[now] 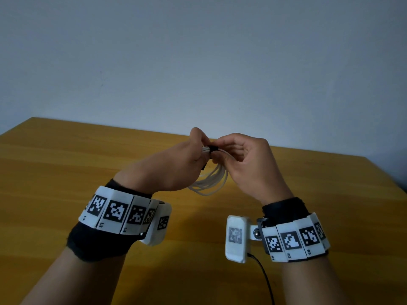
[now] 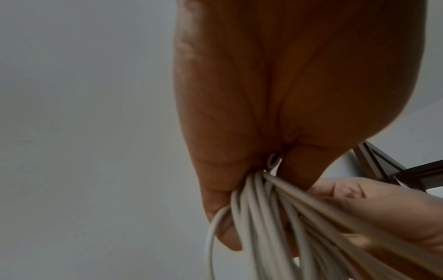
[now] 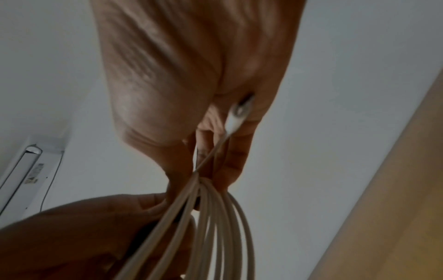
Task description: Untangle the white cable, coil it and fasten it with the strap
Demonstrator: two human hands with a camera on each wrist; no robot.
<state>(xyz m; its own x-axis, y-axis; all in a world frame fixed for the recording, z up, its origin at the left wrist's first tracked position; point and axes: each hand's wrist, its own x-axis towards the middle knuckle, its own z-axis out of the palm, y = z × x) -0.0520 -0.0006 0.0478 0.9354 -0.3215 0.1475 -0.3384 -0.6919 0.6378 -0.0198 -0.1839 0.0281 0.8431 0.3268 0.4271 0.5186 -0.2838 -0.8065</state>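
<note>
The white cable [image 1: 214,180] hangs in several loops above the wooden table [image 1: 66,168], gathered at its top into a bundle. A black strap [image 1: 213,149] wraps that bundle between both hands. My left hand [image 1: 196,148] grips the bundle from the left, and in the left wrist view its fingers [image 2: 220,176] close around the cable strands [image 2: 258,217]. My right hand [image 1: 229,153] pinches the bundle at the strap from the right. In the right wrist view the cable loops [image 3: 215,217] fan downward, and a white connector [image 3: 236,117] lies against the right palm.
The table's far edge [image 1: 286,148] meets a plain grey wall. A thin black wire [image 1: 264,276] runs from the right wrist camera toward the bottom. In the left wrist view dark furniture legs [image 2: 383,166] show at the right.
</note>
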